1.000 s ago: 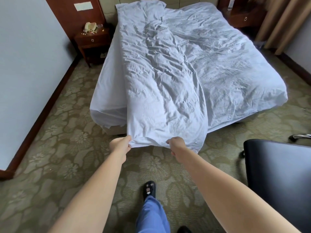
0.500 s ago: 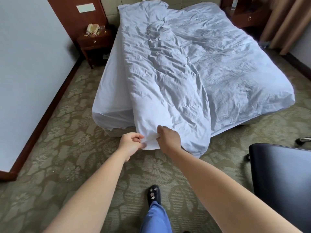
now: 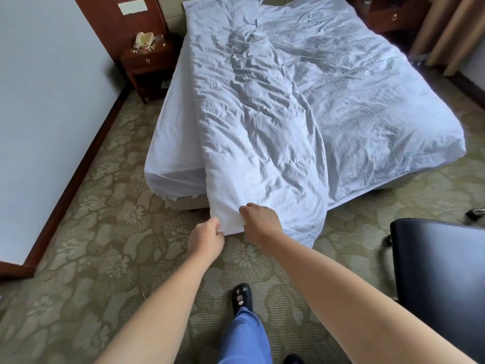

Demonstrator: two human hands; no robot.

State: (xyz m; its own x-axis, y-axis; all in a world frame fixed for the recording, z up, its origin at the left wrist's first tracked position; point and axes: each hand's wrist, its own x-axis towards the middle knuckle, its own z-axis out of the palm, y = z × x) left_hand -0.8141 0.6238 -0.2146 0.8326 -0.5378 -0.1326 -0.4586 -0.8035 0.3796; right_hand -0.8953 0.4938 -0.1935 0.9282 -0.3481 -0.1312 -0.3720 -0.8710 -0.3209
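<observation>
A wrinkled white duvet [image 3: 257, 132] lies lengthwise on the bed [image 3: 168, 153], folded over itself, its near end hanging past the foot of the bed above the carpet. My left hand [image 3: 206, 239] pinches the duvet's lower corner. Close beside it, my right hand [image 3: 261, 222] grips the same hanging edge with curled fingers. Both arms reach forward from the bottom of the view.
A black chair [image 3: 441, 279] stands at the right, close to my right arm. A wooden nightstand [image 3: 149, 61] with a phone sits left of the bed's head. Patterned carpet [image 3: 105, 232] covers the floor; a wall runs along the left. My foot [image 3: 242, 296] is below the hands.
My hands, a duvet-width apart a second ago, have come together at the left corner of the hanging edge. The view has shifted slightly closer to the bed.
</observation>
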